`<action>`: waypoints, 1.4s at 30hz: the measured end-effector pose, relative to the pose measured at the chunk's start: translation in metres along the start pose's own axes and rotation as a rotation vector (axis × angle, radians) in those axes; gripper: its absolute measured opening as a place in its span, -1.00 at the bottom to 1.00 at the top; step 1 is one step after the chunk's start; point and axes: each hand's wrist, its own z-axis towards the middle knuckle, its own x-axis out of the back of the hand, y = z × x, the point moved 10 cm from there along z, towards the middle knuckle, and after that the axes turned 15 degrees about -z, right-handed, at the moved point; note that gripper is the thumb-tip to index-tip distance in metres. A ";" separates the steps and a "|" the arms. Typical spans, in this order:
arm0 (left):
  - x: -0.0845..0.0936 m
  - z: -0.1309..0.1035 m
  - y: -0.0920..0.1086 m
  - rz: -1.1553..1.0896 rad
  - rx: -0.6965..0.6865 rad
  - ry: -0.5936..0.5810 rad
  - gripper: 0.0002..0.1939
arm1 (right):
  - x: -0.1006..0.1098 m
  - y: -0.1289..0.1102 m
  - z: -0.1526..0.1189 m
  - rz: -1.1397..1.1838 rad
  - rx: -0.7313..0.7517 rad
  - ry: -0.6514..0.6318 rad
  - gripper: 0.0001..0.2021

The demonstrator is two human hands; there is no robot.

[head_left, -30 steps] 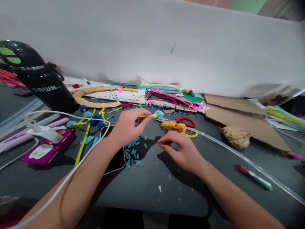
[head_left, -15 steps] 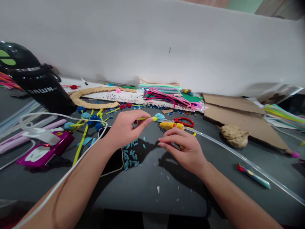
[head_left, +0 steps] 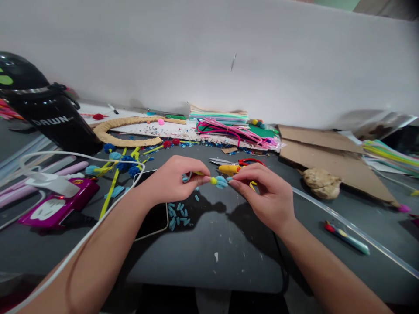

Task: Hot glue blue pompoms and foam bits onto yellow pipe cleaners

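Note:
Between the thumb and fingers of my left hand (head_left: 178, 179) is the yellow stem of a small pipe-cleaner flower (head_left: 221, 182), its light blue petals pointing right. My right hand (head_left: 268, 196) pinches a small light blue petal piece (head_left: 229, 179) right at the flower's tip; whether it is joined to the flower I cannot tell. Loose light blue pieces (head_left: 180, 213) lie on the table below my left hand, beside a dark-screened phone (head_left: 152, 222) partly covered by my forearm. Behind my right hand is a yellow glue gun (head_left: 229, 169), mostly hidden, near red-handled scissors (head_left: 250, 162).
A clear glue stick (head_left: 347, 224) stretches to the right. Cardboard (head_left: 330, 168), a pale lump (head_left: 322, 183) and a pen (head_left: 347, 237) lie there. On the left stand a black bottle (head_left: 62, 117), a purple power strip (head_left: 60, 205) and finished flowers (head_left: 126, 163). A white cable (head_left: 98, 226) crosses my left forearm.
My right hand has moved up and its fingers have closed on a light blue piece at the flower's tip. The flower stays in my left hand, slightly lower in view.

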 end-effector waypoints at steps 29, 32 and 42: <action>-0.025 -0.003 -0.005 -0.225 0.128 -0.228 -0.84 | -0.023 -0.024 -0.003 -0.004 0.167 -0.236 -0.86; -0.025 -0.002 -0.005 -0.224 0.134 -0.226 -0.84 | -0.024 -0.024 -0.003 0.002 0.181 -0.235 -0.85; -0.029 -0.004 -0.006 -0.219 0.153 -0.253 -0.85 | -0.026 -0.026 -0.004 -0.020 0.206 -0.255 -0.84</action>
